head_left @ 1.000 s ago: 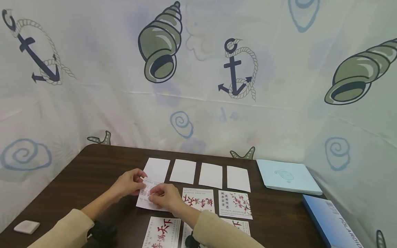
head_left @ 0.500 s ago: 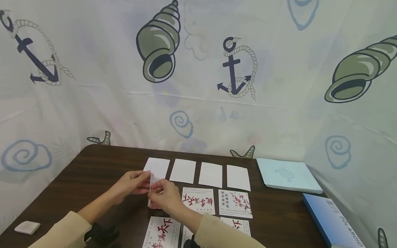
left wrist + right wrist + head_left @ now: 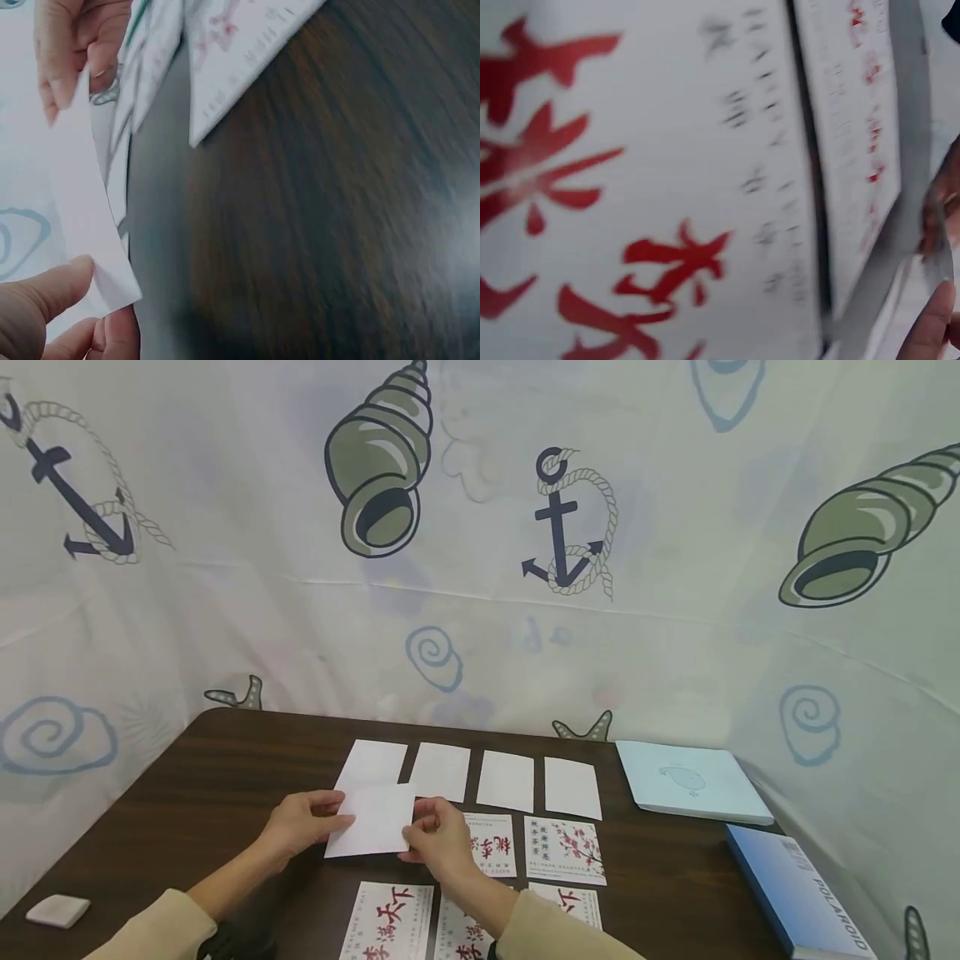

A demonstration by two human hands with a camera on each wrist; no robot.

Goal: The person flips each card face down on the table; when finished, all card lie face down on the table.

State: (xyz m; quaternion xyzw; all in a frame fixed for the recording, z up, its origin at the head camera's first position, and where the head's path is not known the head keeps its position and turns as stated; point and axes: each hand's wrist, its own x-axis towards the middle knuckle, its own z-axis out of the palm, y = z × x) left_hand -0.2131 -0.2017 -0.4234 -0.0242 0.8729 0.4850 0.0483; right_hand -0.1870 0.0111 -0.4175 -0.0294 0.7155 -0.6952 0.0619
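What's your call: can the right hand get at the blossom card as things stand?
Likely yes, once the right hand releases the white card it pinches. The blossom card lies flat to the hand's right, past a red-lettered card, with nothing covering it.

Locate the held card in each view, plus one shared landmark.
Head: held card low, left of centre, between left hand and right hand.
Left wrist: held card along the left side.
Right wrist: probably the blurred sliver, lower right edge.
Shared landmark: red-printed cards.
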